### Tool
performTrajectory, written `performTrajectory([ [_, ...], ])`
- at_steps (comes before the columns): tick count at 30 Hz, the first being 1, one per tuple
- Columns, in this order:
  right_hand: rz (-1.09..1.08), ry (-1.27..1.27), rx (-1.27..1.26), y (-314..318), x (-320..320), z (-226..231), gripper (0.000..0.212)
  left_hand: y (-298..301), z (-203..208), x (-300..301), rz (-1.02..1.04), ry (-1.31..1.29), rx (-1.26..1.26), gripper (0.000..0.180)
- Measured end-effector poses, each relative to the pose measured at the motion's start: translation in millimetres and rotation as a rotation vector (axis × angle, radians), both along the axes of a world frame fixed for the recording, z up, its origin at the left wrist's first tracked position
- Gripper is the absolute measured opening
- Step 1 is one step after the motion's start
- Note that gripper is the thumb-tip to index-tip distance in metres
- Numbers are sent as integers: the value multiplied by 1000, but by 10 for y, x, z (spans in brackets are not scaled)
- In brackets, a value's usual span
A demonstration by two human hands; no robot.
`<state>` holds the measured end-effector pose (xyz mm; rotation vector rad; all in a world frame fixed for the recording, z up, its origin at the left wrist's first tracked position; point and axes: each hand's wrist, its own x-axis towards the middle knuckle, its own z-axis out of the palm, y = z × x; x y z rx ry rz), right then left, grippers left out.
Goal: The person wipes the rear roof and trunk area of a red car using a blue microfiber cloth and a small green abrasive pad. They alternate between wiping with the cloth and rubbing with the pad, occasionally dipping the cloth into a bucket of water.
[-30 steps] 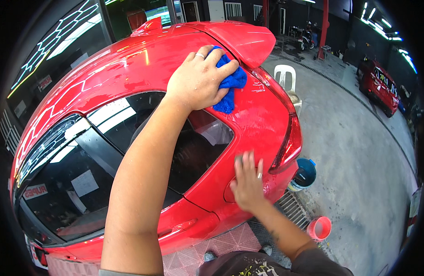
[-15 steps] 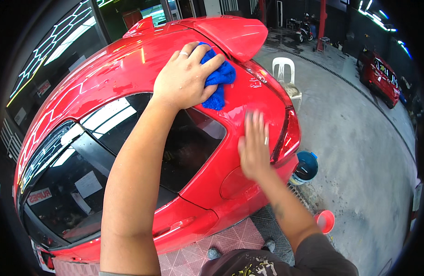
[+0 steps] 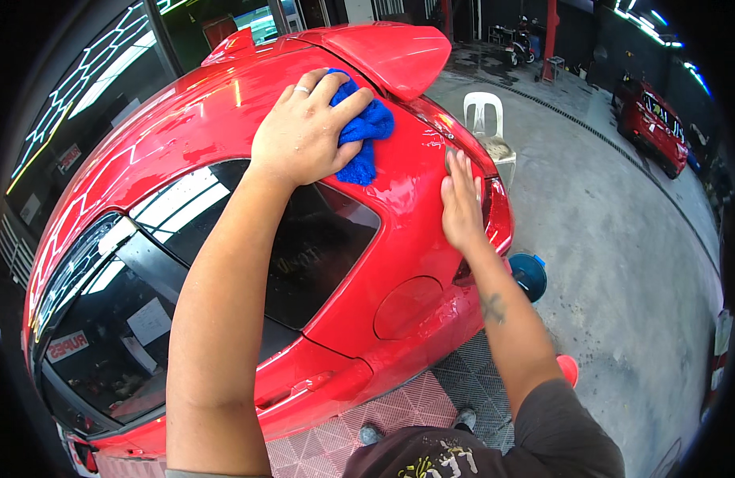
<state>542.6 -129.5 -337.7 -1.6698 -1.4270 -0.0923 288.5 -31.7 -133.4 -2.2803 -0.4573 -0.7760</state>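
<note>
A blue microfibre cloth lies bunched under my left hand, whose fingers curl over it and press it to the red car above the rear side window. My right hand rests on the rear corner panel beside the tail light, fingers long and close together. By its fingertips the edge of a small grey piece shows; most of it is hidden. Wet streaks and glare mark the paint around both hands. Below them sits the round fuel flap.
A rear spoiler juts out beyond my left hand. Behind the car stand a white plastic chair, a blue bucket and a red bucket. Another red car is parked at the far right. Floor tiles lie underfoot.
My right hand has moved up and slightly right over the panel toward the tail light. The left hand stays on the cloth; the whole view has shifted slightly.
</note>
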Motion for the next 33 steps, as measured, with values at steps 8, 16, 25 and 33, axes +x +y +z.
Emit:
performTrajectory([
  [8,-47,-269,-108,-1094,-873,-1311,73,19,-39,-55,-17,-6,0,64],
  [16,-125,-43,39,-554,-386,-758,66,-22,2,-32,16,18,-10,63],
  [25,-209,-29,-10,-210,292,-496,64,-69,31,74,-39,-9,-6,63],
  [33,-64,-142,16,-1155,-1011,-1432,65,-17,-9,-97,-6,13,-13,62],
])
